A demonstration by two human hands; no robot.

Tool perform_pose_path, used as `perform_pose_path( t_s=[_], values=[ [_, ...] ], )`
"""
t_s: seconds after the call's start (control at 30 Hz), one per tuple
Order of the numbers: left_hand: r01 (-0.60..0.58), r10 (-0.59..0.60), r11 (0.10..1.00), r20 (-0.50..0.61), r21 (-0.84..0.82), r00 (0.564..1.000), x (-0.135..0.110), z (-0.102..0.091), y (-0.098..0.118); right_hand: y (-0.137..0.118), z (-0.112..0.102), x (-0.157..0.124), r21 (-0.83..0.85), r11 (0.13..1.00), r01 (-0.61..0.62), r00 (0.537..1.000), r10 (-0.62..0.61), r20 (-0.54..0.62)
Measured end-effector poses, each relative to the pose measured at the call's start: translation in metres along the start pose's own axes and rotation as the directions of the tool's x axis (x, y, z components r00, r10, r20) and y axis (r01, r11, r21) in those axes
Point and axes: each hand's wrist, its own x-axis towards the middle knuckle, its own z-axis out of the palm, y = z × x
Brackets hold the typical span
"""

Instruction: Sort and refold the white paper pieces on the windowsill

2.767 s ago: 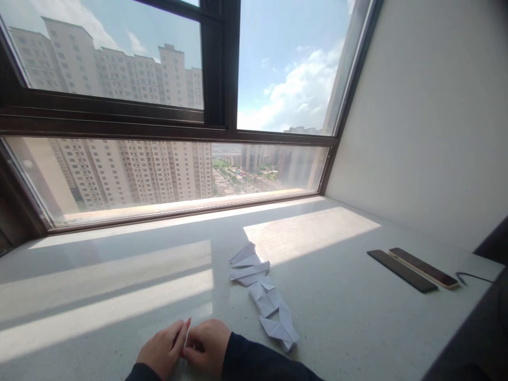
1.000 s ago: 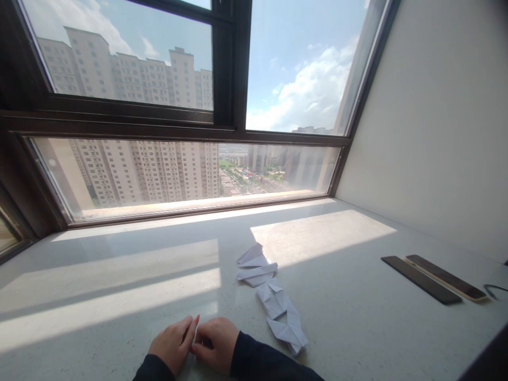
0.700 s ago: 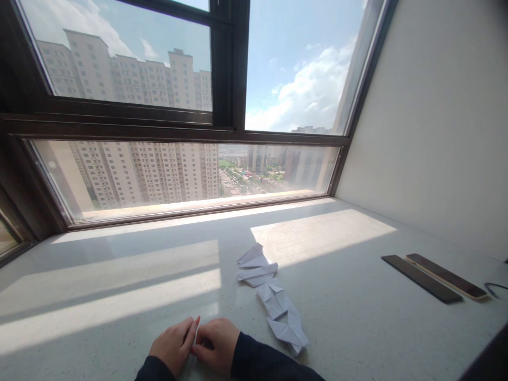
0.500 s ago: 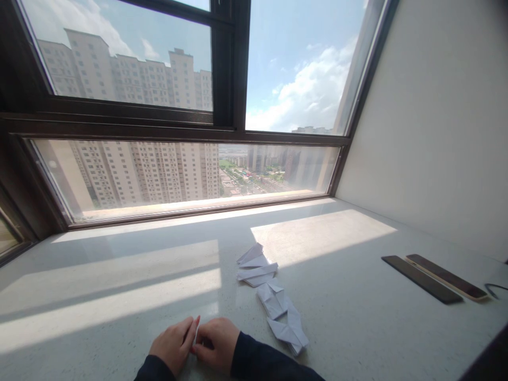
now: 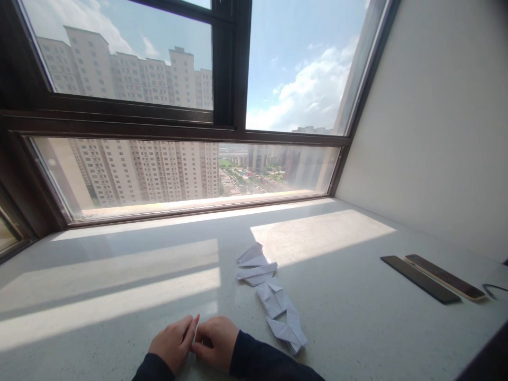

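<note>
My left hand (image 5: 170, 341) and my right hand (image 5: 217, 341) meet low in the view, fingers bent and pressed together. Between them a thin white edge of paper (image 5: 196, 332) shows; the hands hide the rest of it. Both hands are closed on this paper, close above the pale counter. To the right and beyond lies a row of folded white paper pieces. The nearest folded piece (image 5: 289, 329) is by my right sleeve, another folded piece (image 5: 272, 299) touches it, and more folded paper (image 5: 256, 270) lies farther off.
The speckled white sill counter (image 5: 119, 312) runs to a dark-framed window (image 5: 174, 133). At the right lie a flat black slab (image 5: 420, 280) and a phone-like dark slab (image 5: 444, 276) side by side, with a dark cable (image 5: 494, 288) near them. A white wall (image 5: 436, 132) bounds the right side.
Hardly anything differs. The view has shifted very slightly, and both hands stay together in the same place on the paper.
</note>
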Motion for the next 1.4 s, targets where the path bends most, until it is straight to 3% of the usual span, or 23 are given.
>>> perform_pose_path(
  t_s=[0.3, 0.67, 1.4],
  values=[
    [-0.038, 0.039, 0.999, -0.067, 0.015, 0.997, -0.0026, -0.0007, 0.0028, -0.0008, -0.0019, 0.0006, -0.015, 1.000, -0.012, 1.000, 0.012, 0.019],
    [0.000, 0.000, 1.000, -0.016, 0.006, 1.000, -0.0009, -0.0009, 0.0018, -0.0002, -0.0016, 0.0007, -0.043, 0.999, -0.001, 0.999, 0.002, 0.034],
    [-0.006, 0.006, 1.000, -0.018, 0.011, 1.000, -0.0010, -0.0011, 0.0020, -0.0008, -0.0019, 0.0009, -0.023, 1.000, 0.000, 0.999, 0.001, 0.038]
  ],
)
